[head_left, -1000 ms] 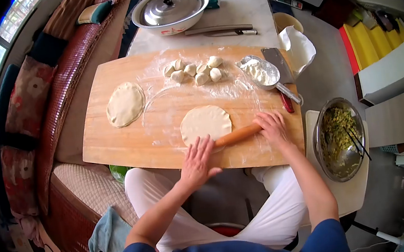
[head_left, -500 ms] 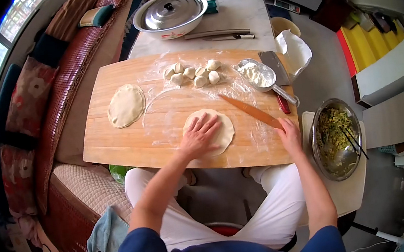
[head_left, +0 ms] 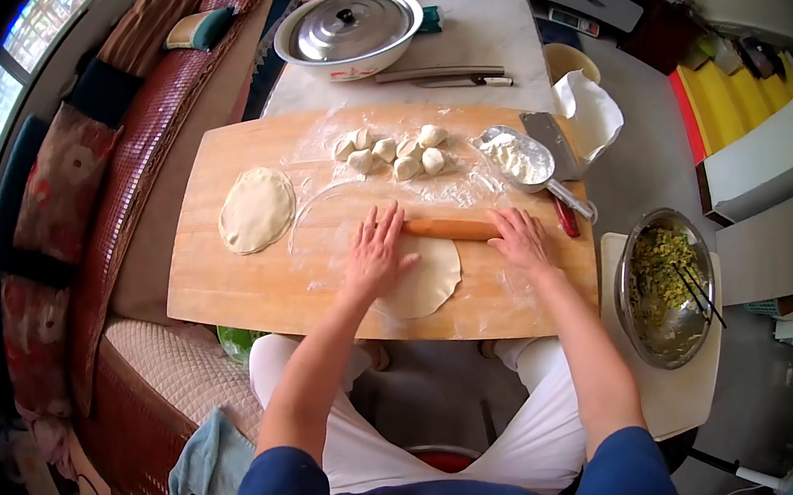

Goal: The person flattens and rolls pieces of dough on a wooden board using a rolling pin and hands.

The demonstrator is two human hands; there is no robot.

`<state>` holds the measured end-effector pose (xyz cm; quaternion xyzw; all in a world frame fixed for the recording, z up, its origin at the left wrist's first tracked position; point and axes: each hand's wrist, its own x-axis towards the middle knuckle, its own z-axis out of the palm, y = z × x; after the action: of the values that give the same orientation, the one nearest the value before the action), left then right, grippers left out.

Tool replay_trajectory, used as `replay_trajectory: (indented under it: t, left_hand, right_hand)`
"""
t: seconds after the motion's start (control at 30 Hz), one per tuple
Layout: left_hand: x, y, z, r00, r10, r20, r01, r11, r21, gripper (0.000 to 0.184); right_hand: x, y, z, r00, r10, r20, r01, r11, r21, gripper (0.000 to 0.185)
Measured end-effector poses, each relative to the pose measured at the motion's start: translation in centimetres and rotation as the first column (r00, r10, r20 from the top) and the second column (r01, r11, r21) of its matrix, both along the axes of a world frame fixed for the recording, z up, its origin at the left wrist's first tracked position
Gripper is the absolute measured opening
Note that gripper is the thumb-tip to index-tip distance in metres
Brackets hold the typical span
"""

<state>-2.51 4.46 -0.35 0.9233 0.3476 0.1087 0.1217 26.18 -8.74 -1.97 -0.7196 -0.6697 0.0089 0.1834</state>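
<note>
A wooden rolling pin (head_left: 454,230) lies crosswise over the far edge of a flat dough round (head_left: 429,283) on the floured wooden board (head_left: 213,282). My left hand (head_left: 378,258) rests flat at the pin's left end, fingers stretched forward, the thumb over the dough. At the other end, my right hand (head_left: 521,240) lies over the pin with its fingers spread. Both palms hide the pin's tips. Another dough round (head_left: 256,211) is on the board's left side. Several small dough pieces (head_left: 406,154) sit in loose flour beyond the pin.
A metal scoop of flour (head_left: 520,159) lies beside a cleaver (head_left: 552,143) at the board's right edge. Further right, a steel bowl (head_left: 631,318) holds chopped filling and chopsticks. A lidded basin (head_left: 353,69) and a knife (head_left: 463,81) are on the table behind.
The rolling pin has swung from slanting beside the dough to lying across its far edge. My left hand has moved off the dough onto the pin; my right hand has shifted left and flattened.
</note>
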Motion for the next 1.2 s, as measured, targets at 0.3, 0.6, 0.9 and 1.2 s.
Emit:
replay_trajectory:
  t: [0.3,0.6,0.9,1.2]
  left_hand:
    - [-2.4,2.1,-1.8,0.821,0.416,0.390,-0.346,0.907,-0.240,0.047]
    - [-0.2,1.3,1.8,0.842,0.530,-0.099,-0.521,0.753,-0.402,0.042]
    - [0.4,-1.1,0.7,0.843,0.480,0.242,-0.287,0.782,-0.553,0.022]
    - [-5.4,8.7,3.4,0.602,0.545,0.584,-0.156,0.797,-0.583,0.027]
  right_hand:
    - [0.1,-5.1,-2.3,0.923,-0.242,-0.300,0.319,0.916,0.242,0.044]
    - [-1.0,-6.2,-3.2,0.909,-0.328,-0.257,0.393,0.879,0.268,0.040]
    - [-0.3,-6.1,-4.3,0.911,-0.332,-0.245,0.391,0.883,0.259,0.040]
    - [-0.1,-6.2,-4.3,0.909,-0.356,-0.219,0.401,0.889,0.222,0.040]
